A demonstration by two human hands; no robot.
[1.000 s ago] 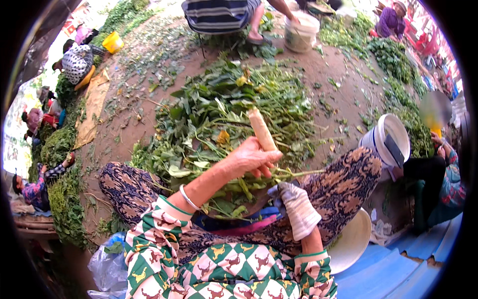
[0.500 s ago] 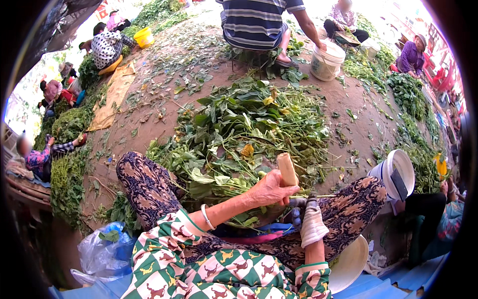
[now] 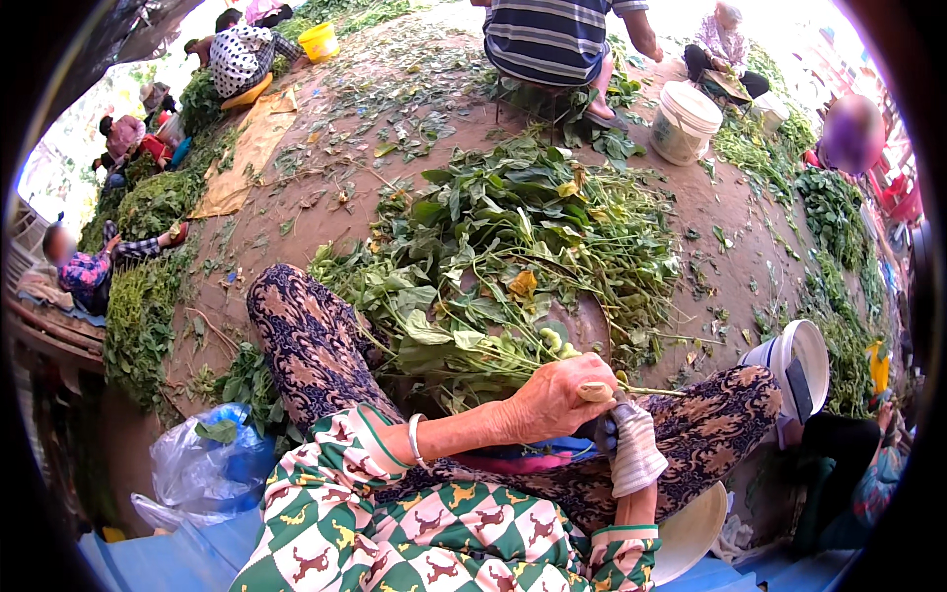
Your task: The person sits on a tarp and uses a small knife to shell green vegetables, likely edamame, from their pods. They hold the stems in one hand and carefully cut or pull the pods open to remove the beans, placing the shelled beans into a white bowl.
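My left hand (image 3: 552, 403) is closed around a pale wooden stick (image 3: 596, 392), of which only the blunt end shows past my thumb. Just below it, my right hand (image 3: 631, 449) in a white cloth glove is curled around a dark grey object (image 3: 604, 431) that I cannot identify. Both hands hover over my lap, between my knees in patterned trousers. Right in front of them lies a big heap of green leafy plants (image 3: 523, 247) on the bare earth. Its nearest stems and pale pods (image 3: 552, 340) reach up to my left hand.
A person in a striped shirt (image 3: 552, 39) sits beyond the heap beside a white bucket (image 3: 686, 123). Another white bucket (image 3: 801, 360) stands by my right knee, with a white lid (image 3: 691, 533) under it. A blue plastic bag (image 3: 212, 464) lies at my left. Other people sit among plant piles around the rim.
The wooden stick stood upright above my left hand; now it is lowered and only its end shows. Both hands have dropped closer to my lap.
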